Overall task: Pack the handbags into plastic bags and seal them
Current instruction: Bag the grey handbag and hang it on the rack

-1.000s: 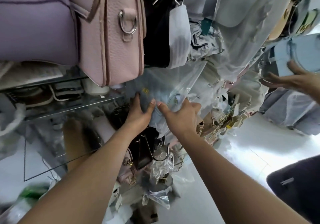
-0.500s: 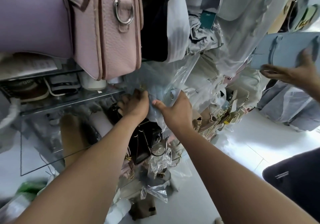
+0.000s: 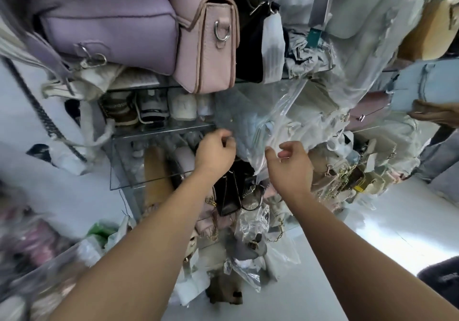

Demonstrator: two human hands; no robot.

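1. Shelving of glass is seen at the left: on the upper tier of the glass shelf [image 3: 159, 128] a lilac handbag [image 3: 109, 22] and a pink handbag [image 3: 206, 47] are stood side by side, touching, with small blurred items stowed on the tier beneath.
2. Just right of the shelf's edge, the left hand [image 3: 214, 153] is held with fingers curled in, and the lower left edge of a clear plastic bag [image 3: 280, 112] appears to be pinched in it (the fingertips themselves are hidden).
3. Between and just beyond the two hands the plastic bag is held up, and a pale blue handbag [image 3: 250, 124] is seen through the film, already inside. A black handbag [image 3: 229, 191] is left below, between the wrists.
4. The right hand [image 3: 290, 165] is curled too, and loose film at the bag's lower right is nipped between thumb and forefinger.
5. The bagged handbag is judged to lie away from the person, above both hands, its long axis running roughly across from one hand to the other, while the slack film trails up and to the right. The left hand is placed nearer the handbag's body and the right nearer the loose film, so sealing would most likely be led by the right. Whether the mouth is closed cannot be told.
6. At the far right, another person's hand [image 3: 437, 115] is seen under a light blue bag [image 3: 427, 87], well apart from the work.
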